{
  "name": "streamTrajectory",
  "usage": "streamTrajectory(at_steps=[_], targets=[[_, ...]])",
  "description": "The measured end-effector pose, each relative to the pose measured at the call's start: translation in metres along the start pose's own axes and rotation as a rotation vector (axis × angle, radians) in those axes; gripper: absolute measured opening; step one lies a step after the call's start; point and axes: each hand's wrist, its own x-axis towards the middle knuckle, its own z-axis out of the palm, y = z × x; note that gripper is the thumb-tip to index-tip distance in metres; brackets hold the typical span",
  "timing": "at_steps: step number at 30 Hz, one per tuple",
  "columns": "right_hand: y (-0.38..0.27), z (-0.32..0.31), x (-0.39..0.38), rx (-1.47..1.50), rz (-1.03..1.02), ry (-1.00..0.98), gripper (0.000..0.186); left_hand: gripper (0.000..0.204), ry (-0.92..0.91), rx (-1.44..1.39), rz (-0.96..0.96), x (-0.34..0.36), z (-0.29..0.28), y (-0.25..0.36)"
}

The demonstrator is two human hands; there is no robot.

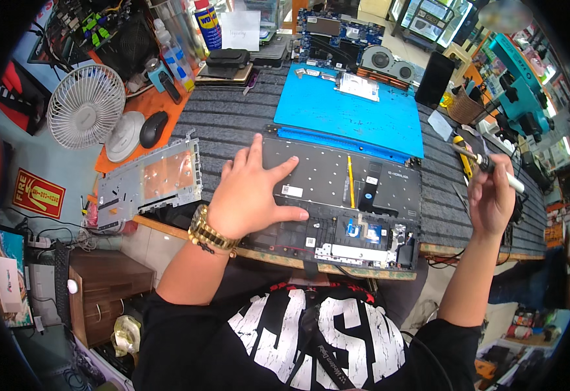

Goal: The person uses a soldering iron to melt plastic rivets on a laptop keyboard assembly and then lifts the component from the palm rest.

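My left hand [240,194] lies with fingers spread on the left part of a dark laptop top case [324,171], which rests inner side up at the table's front edge. A yellow strip [351,182] runs across the case's black plate. A white bracket [347,253] and ribbon cables sit along its near edge. Off to the right, my right hand [492,201] is raised and closed around a soldering iron [514,183] with a white handle. The iron's metal tip points left and away from me, apart from the case.
Behind the case lies a blue mat [344,114] with small parts. A silver metal laptop frame [151,176] overhangs the left edge. A white fan [86,107] and black mouse [154,129] stand left. Circuit boards [334,42], a cooling fan [377,58] and a teal microscope [523,98] are farther back.
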Motion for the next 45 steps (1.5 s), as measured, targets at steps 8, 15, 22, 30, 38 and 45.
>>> streamTrajectory(at_steps=[8, 15, 22, 30, 38, 45], targets=[[-0.034, -0.016, -0.081, 0.068, 0.085, 0.211, 0.022, 0.107, -0.089, 0.061, 0.078, 0.01, -0.014, -0.012], [-0.051, -0.032, -0.113, 0.142, 0.047, 0.254, 0.021, 0.104, -0.153, 0.003, 0.123, 0.021, -0.025, -0.01], [-0.049, -0.038, -0.143, 0.19, 0.017, 0.305, 0.023, 0.073, 0.103, -0.143, 0.143, 0.001, -0.019, -0.009], [-0.045, -0.054, -0.178, 0.207, 0.041, 0.439, 0.023, 0.035, -0.45, -0.89, -0.266, -0.107, -0.033, 0.027], [-0.005, -0.021, -0.183, 0.331, 0.099, 0.295, 0.029, 0.061, -0.368, -1.509, -0.348, -0.139, 0.022, 0.061], [0.02, 0.004, -0.184, 0.429, 0.258, 0.218, 0.025, 0.065, -0.381, -1.725, -0.368, -0.139, 0.026, 0.073]])
